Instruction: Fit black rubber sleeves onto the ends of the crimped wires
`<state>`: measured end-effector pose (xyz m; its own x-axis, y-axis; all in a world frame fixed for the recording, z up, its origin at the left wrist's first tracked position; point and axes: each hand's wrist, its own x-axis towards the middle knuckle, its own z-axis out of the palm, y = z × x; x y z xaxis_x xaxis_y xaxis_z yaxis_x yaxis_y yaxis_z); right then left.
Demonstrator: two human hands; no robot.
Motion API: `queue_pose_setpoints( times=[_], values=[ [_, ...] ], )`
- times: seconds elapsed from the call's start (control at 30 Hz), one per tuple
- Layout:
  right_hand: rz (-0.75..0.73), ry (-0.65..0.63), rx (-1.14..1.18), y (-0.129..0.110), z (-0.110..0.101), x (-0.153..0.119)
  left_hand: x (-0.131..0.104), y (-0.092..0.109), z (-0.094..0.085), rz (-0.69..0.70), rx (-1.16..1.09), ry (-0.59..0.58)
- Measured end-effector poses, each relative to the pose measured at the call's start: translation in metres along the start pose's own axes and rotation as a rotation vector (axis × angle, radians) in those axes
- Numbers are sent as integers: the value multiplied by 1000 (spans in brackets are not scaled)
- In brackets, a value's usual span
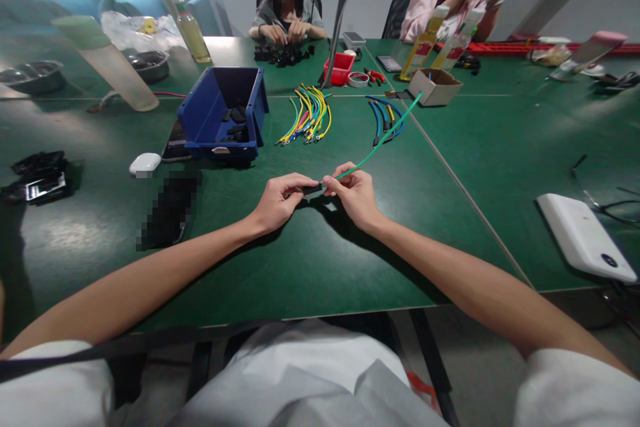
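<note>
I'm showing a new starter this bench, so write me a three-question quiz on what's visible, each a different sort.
1. True or false: the left hand has a black piece between its fingers.

2. What colour is the long wire in the right hand?
a) red
b) green
c) white

3. Fill the gap: the yellow-and-green wire bundle lies between the blue bin and a smaller bundle of mostly ____ wires.

Key: 1 true; 2 b; 3 blue
</note>
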<state>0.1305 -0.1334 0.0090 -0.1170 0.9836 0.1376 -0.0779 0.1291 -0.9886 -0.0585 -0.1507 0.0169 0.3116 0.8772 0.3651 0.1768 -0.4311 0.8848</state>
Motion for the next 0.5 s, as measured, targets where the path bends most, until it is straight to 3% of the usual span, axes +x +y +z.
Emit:
queue_pose_setpoints(
  times=[0.5],
  values=[
    [-9,-9,-16,2,-1,1,0,-1,0,8,-6,-1]
  ],
)
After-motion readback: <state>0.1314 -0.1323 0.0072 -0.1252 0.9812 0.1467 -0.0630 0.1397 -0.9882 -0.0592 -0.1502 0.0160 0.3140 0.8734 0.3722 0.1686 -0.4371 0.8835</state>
